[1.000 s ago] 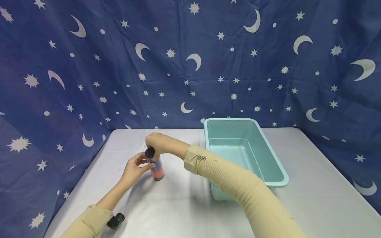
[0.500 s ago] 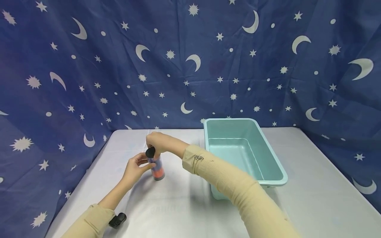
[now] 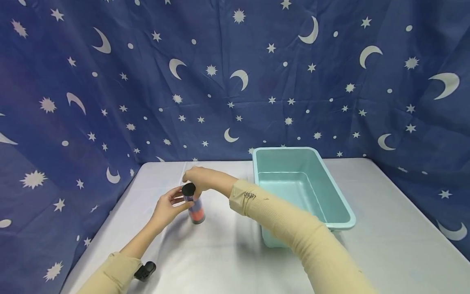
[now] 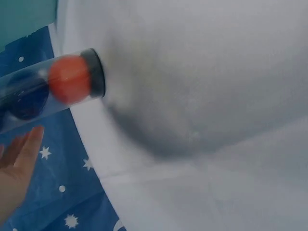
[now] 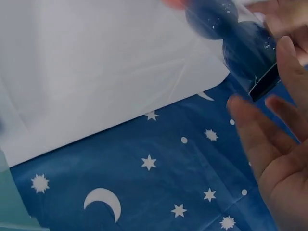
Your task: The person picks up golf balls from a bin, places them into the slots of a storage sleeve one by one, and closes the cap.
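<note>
A clear tube with black end caps stands nearly upright on the white table, tilted a little. In the left wrist view it contains an orange ball and a dark blue ball; the right wrist view shows dark blue balls near the top cap. My left hand holds the tube's upper side between thumb and fingers. At the top cap, my right hand has its fingers spread around the rim. In the right wrist view those fingers look loose and apart from the cap; contact at the thumb is unclear.
A light teal plastic bin stands to the right of the tube, partly behind my right forearm. A black device is at my left wrist. Behind the white table hangs a blue curtain with moons and stars.
My right hand's fingers have loosened around the cap and shifted slightly right, showing more of the black top. My left hand keeps its hold on the tube, which shows little movement.
</note>
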The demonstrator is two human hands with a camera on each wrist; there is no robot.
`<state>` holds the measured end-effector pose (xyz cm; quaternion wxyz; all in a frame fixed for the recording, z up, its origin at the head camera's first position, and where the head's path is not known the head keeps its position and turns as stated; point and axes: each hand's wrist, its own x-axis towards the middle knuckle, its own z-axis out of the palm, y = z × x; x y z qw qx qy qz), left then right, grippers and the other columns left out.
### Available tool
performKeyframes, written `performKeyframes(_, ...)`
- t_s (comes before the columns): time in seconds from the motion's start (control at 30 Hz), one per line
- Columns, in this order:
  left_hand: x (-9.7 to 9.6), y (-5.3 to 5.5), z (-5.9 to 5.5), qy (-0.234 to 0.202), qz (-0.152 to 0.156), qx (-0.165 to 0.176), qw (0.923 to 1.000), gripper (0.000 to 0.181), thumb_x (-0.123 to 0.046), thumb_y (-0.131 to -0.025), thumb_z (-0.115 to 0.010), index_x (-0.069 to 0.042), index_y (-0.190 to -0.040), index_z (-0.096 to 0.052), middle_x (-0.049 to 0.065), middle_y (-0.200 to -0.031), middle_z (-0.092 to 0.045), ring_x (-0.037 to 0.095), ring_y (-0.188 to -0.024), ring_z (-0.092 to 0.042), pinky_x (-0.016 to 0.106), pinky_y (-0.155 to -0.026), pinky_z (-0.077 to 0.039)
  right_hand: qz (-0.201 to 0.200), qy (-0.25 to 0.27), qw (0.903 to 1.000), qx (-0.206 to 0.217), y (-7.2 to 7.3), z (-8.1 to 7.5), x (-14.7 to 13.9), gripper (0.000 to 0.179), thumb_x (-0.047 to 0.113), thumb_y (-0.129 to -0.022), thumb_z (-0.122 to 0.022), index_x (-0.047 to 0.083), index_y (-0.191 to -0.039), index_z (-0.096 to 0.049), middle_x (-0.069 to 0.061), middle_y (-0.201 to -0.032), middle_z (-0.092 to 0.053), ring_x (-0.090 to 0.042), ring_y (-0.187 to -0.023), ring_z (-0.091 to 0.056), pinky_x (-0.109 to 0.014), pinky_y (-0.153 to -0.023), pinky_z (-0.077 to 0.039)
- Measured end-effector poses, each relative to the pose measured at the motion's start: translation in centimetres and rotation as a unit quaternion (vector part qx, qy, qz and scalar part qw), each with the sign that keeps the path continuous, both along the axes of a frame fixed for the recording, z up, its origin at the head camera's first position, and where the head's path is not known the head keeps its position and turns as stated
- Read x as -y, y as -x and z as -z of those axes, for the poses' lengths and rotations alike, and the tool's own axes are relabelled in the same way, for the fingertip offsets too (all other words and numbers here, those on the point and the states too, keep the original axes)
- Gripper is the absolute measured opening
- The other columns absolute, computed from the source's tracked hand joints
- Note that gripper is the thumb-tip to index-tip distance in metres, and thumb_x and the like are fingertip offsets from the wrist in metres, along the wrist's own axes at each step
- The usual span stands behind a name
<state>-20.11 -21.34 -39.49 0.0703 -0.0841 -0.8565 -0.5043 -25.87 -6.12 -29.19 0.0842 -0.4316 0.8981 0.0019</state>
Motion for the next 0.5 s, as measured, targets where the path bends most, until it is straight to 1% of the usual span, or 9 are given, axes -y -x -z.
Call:
performKeyframes(0.03,0.1,-0.1,-0.1,0.003,-0.003,-0.018,0.9998,0.060,-0.013,-0.083,-0.072,0.002,-0.135,-0.045,0.026,-0.129,-0.054,0.039,-0.115,-0.057,0.038,-0.094,-0.051,-0.001,-0.009,1.0000,0.001,-0.1,-0.1,-0.2,0.061,0.019,-0.075,-0.081,0.006,-0.129,-0.057,-0.004,-0.129,-0.060,-0.017,-0.119,-0.056,-0.024,-0.100,-0.044)
performKeyframes(0.1,0.4,-0.5,-0.5,0.013,-0.005,-0.075,0.9971,0.062,-0.010,-0.083,-0.072,0.002,-0.136,-0.045,0.024,-0.131,-0.053,0.039,-0.117,-0.056,0.034,-0.095,-0.049,-0.007,-0.026,0.9996,0.006,-0.2,-0.3,-0.7,0.070,0.021,-0.079,-0.077,0.008,-0.140,-0.045,-0.005,-0.141,-0.050,-0.018,-0.130,-0.048,-0.026,-0.109,-0.037)
performKeyframes(0.17,0.7,-0.8,-0.8,0.049,-0.003,-0.149,0.9876,0.055,-0.007,-0.082,-0.072,0.001,-0.132,-0.051,0.022,-0.132,-0.054,0.037,-0.119,-0.055,0.024,-0.098,-0.046,-0.013,-0.037,0.9992,0.009,-0.5,-0.3,-1.4,0.069,0.023,-0.085,-0.071,0.009,-0.144,-0.038,-0.006,-0.148,-0.041,-0.019,-0.135,-0.041,-0.028,-0.113,-0.033)
performKeyframes(0.23,1.0,-1.1,-1.1,0.099,-0.003,-0.219,0.9706,0.047,-0.005,-0.081,-0.071,-0.001,-0.126,-0.057,0.017,-0.130,-0.057,0.035,-0.118,-0.056,0.013,-0.100,-0.040,-0.016,-0.039,0.9991,0.009,-0.8,-0.2,-2.0,0.065,0.025,-0.091,-0.062,0.010,-0.147,-0.032,-0.007,-0.153,-0.032,-0.019,-0.139,-0.035,-0.028,-0.114,-0.030)
performKeyframes(0.3,1.2,-1.3,-1.2,0.156,-0.001,-0.275,0.9488,0.042,-0.003,-0.081,-0.071,-0.002,-0.122,-0.062,0.015,-0.128,-0.060,0.033,-0.116,-0.057,0.014,-0.100,-0.041,-0.013,-0.039,0.9991,0.000,-1.4,0.1,-2.5,0.059,0.026,-0.096,-0.053,0.010,-0.148,-0.029,-0.008,-0.155,-0.028,-0.019,-0.141,-0.031,-0.028,-0.115,-0.028)
performKeyframes(0.37,1.4,-1.4,-1.3,0.198,0.006,-0.313,0.9289,0.041,-0.001,-0.080,-0.071,-0.002,-0.120,-0.064,0.015,-0.125,-0.062,0.033,-0.113,-0.059,0.023,-0.099,-0.045,-0.012,-0.042,0.9990,-0.013,-2.2,0.3,-2.7,0.055,0.025,-0.100,-0.046,0.009,-0.149,-0.027,-0.008,-0.155,-0.026,-0.019,-0.142,-0.028,-0.028,-0.115,-0.028)
performKeyframes(0.43,1.6,-1.3,-1.2,0.230,0.016,-0.341,0.9113,0.042,0.001,-0.078,-0.072,-0.001,-0.118,-0.064,0.017,-0.123,-0.063,0.034,-0.110,-0.061,0.035,-0.092,-0.049,-0.015,-0.060,0.9978,-0.025,-3.0,0.5,-2.6,0.052,0.022,-0.101,-0.042,0.007,-0.149,-0.026,-0.009,-0.155,-0.025,-0.019,-0.143,-0.026,-0.027,-0.115,-0.027)
performKeyframes(0.47,1.6,-1.3,-1.2,0.241,0.022,-0.353,0.9037,0.042,0.002,-0.076,-0.073,0.001,-0.117,-0.064,0.018,-0.122,-0.063,0.035,-0.109,-0.061,0.040,-0.089,-0.050,-0.015,-0.070,0.9971,-0.028,-3.3,0.6,-2.5,0.052,0.018,-0.101,-0.042,0.006,-0.149,-0.026,-0.010,-0.155,-0.025,-0.019,-0.144,-0.024,-0.027,-0.116,-0.026)
performKeyframes(0.5,1.7,-1.3,-1.1,0.248,0.028,-0.363,0.8977,0.043,0.003,-0.075,-0.073,0.002,-0.116,-0.065,0.018,-0.121,-0.063,0.035,-0.108,-0.062,0.041,-0.087,-0.051,-0.015,-0.080,0.9962,-0.030,-3.7,0.6,-2.3,0.051,0.015,-0.101,-0.041,0.005,-0.149,-0.025,-0.010,-0.155,-0.025,-0.019,-0.144,-0.024,-0.027,-0.116,-0.025)
